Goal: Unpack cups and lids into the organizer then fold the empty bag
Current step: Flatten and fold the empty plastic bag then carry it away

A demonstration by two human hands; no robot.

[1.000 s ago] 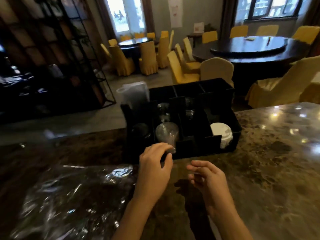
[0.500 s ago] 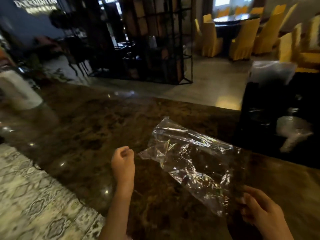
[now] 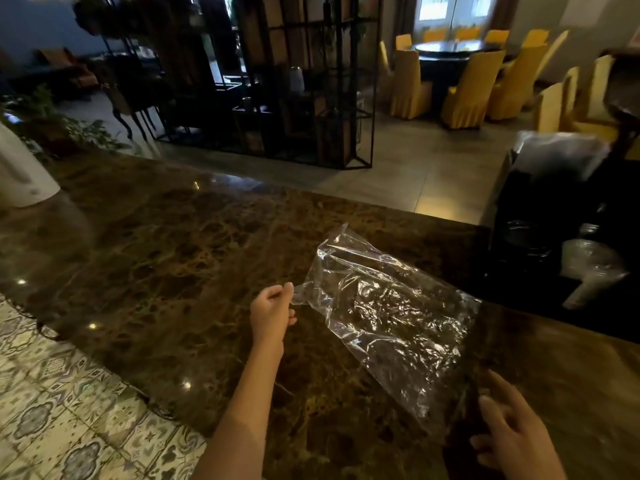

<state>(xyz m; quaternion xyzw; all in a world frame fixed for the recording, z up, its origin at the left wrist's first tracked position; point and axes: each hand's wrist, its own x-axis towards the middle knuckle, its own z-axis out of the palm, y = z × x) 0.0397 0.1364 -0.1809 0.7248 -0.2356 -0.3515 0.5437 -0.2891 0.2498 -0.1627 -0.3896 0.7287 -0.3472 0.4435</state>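
An empty clear plastic bag (image 3: pixel 388 317) lies crumpled and stretched across the brown marble counter (image 3: pixel 156 271). My left hand (image 3: pixel 272 311) pinches the bag's left corner between thumb and fingers. My right hand (image 3: pixel 512 434) grips the bag's lower right end near the frame's bottom edge. The black organizer (image 3: pixel 526 216) stands at the right edge of the view, with clear cups (image 3: pixel 588 268) lying in a front compartment and a stack of cloudy clear cups or lids (image 3: pixel 557 157) sticking up at its back left.
A white rounded object (image 3: pixel 20 174) stands on the counter at far left. Patterned floor tiles (image 3: pixel 52 410) show below the counter's near edge. Beyond the counter are a black metal shelf (image 3: pixel 277 81) and yellow-covered chairs (image 3: pixel 467 91) around dark tables.
The view swung left from the organizer to the bag. Both hands left the organizer, and now my left hand pinches the bag's corner while my right holds its other end.
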